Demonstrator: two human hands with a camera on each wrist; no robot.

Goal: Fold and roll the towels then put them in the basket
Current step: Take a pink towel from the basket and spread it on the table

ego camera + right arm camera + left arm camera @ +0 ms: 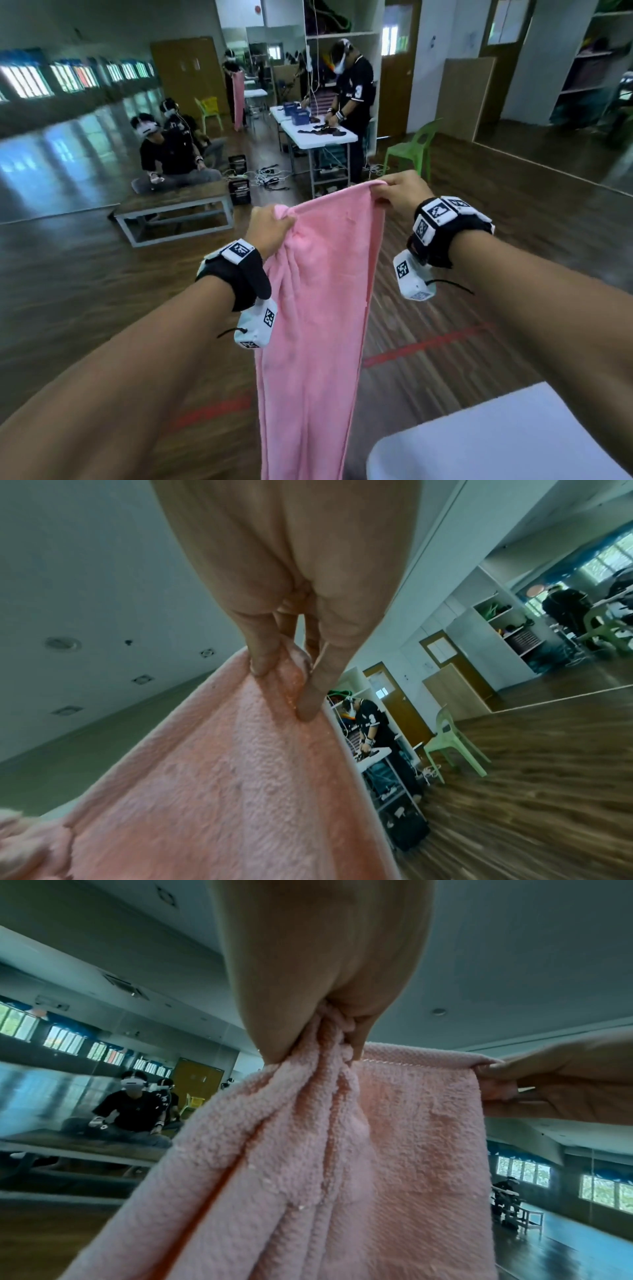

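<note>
A long pink towel (315, 325) hangs in the air in front of me, held by its top edge. My left hand (270, 228) grips a bunched part of that edge, with folds of towel (308, 1137) gathered in the fist (329, 988). My right hand (397, 193) pinches the top right corner a little higher up, and its fingertips (260, 666) press into the towel (222, 791). The top edge runs taut between the two hands. The towel's lower end leaves the head view at the bottom. No basket is in view.
A white table corner (507, 442) lies at the bottom right, close to my body. Ahead on the wood floor stand a low bench (174, 212), a white table (318, 132) with a person working at it, and a green chair (416, 144). Other people sit beyond the bench.
</note>
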